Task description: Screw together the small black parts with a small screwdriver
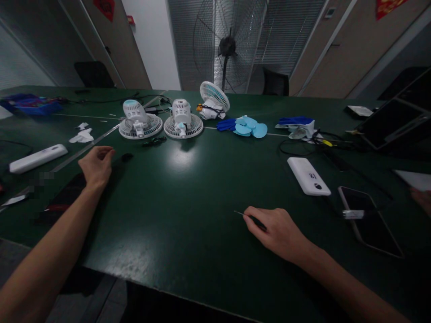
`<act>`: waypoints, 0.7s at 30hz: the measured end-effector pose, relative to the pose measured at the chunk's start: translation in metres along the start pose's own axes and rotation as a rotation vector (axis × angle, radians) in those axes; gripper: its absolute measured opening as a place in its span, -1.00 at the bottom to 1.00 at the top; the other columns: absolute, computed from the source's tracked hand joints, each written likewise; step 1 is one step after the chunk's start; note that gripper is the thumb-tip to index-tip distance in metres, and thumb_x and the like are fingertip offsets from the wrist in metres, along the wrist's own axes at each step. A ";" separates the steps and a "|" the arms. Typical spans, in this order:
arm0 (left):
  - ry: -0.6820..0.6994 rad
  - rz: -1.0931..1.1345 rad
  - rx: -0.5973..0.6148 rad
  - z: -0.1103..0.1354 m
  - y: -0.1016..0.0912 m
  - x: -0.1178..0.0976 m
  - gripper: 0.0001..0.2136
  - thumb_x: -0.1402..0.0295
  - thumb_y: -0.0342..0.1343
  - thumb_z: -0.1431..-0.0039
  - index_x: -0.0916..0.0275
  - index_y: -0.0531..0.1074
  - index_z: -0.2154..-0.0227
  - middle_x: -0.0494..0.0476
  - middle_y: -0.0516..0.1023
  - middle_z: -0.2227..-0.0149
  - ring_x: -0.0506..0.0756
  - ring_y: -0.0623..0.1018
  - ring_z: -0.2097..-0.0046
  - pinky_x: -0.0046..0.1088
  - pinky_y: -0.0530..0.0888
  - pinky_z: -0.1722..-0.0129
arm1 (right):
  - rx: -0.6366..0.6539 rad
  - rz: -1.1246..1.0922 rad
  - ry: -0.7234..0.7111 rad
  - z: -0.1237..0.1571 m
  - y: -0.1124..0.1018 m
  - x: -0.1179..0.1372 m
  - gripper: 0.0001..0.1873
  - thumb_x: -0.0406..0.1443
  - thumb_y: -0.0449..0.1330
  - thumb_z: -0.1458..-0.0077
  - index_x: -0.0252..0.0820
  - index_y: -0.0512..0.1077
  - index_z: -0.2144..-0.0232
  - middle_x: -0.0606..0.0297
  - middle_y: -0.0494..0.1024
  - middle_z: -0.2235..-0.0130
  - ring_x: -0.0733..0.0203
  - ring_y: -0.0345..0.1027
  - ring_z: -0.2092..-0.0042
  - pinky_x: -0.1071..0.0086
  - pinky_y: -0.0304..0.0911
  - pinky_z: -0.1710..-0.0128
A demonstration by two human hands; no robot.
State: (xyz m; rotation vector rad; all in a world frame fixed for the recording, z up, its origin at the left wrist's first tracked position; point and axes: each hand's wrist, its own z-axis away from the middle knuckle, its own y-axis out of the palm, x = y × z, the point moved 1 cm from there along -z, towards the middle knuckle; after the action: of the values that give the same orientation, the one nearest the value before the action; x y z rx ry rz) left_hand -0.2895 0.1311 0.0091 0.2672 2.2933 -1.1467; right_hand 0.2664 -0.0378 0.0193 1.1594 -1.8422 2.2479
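My left hand is raised over the left side of the green table, its fingers curled in a pinch. Whether anything sits between those fingertips is too small to see. A small dark item lies just right of it, and a dark, flat object is under the forearm. Low over the table's middle right, my right hand pinches a thin metal rod whose tip points left. The rest of the rod is hidden in the fingers.
Two white fan heads lie face down at the back, beside a tilted fan. Light-blue fan blades lie near blue-and-white gloves. To the right are a white power bank, a phone and another person's hand.
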 end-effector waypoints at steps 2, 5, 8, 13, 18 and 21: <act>0.006 0.012 0.004 -0.001 0.003 0.003 -0.66 0.24 0.21 -0.27 0.31 0.53 -0.03 0.02 0.61 0.14 0.03 0.57 0.15 -0.43 0.46 -0.01 | 0.009 -0.016 0.001 -0.001 0.000 0.000 -0.74 -0.21 -0.01 -0.47 -0.13 0.46 0.11 0.36 0.55 0.33 0.30 0.39 0.40 0.39 0.18 0.37; 0.015 0.017 -0.031 -0.004 0.009 0.009 -0.66 0.24 0.17 -0.29 0.31 0.53 -0.05 0.12 0.64 0.11 0.06 0.59 0.12 -0.44 0.48 0.00 | 0.004 0.025 0.003 -0.002 0.000 0.001 -0.74 -0.21 0.00 -0.45 -0.13 0.46 0.14 0.36 0.54 0.35 0.29 0.38 0.41 0.37 0.15 0.37; 0.028 0.000 -0.060 -0.006 0.013 0.015 -0.66 0.20 0.14 -0.31 0.32 0.55 -0.01 0.18 0.64 0.11 0.08 0.60 0.13 -0.45 0.49 0.03 | -0.007 0.051 0.002 -0.002 0.000 0.002 -0.75 -0.21 0.00 -0.45 -0.13 0.46 0.16 0.36 0.53 0.37 0.28 0.37 0.42 0.35 0.11 0.37; 0.060 -0.088 -0.100 -0.007 0.012 0.017 -0.66 0.22 0.10 -0.33 0.33 0.55 -0.01 0.19 0.63 0.13 0.09 0.60 0.15 -0.41 0.49 0.00 | -0.004 0.027 -0.002 0.000 -0.001 0.003 -0.74 -0.20 -0.01 -0.45 -0.12 0.46 0.14 0.37 0.53 0.36 0.29 0.37 0.42 0.36 0.12 0.38; 0.089 0.002 -0.085 -0.006 0.013 0.016 -0.66 0.23 0.13 -0.32 0.31 0.54 -0.04 0.19 0.64 0.13 0.08 0.62 0.16 -0.41 0.53 0.02 | -0.002 0.021 0.000 0.000 -0.002 0.002 -0.74 -0.20 -0.01 -0.45 -0.13 0.46 0.15 0.36 0.53 0.36 0.29 0.37 0.42 0.37 0.14 0.38; 0.051 0.008 -0.056 -0.006 0.014 0.016 -0.65 0.25 0.16 -0.30 0.32 0.56 -0.05 0.21 0.64 0.08 0.09 0.62 0.13 -0.38 0.53 -0.02 | 0.000 0.018 -0.002 -0.001 -0.001 0.001 -0.73 -0.20 -0.01 -0.46 -0.13 0.46 0.14 0.35 0.54 0.35 0.29 0.38 0.41 0.37 0.15 0.38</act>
State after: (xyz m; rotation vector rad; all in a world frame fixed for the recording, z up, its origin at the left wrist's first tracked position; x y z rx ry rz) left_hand -0.2991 0.1439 -0.0064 0.2868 2.3626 -1.0813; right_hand 0.2658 -0.0374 0.0210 1.1503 -1.8612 2.2575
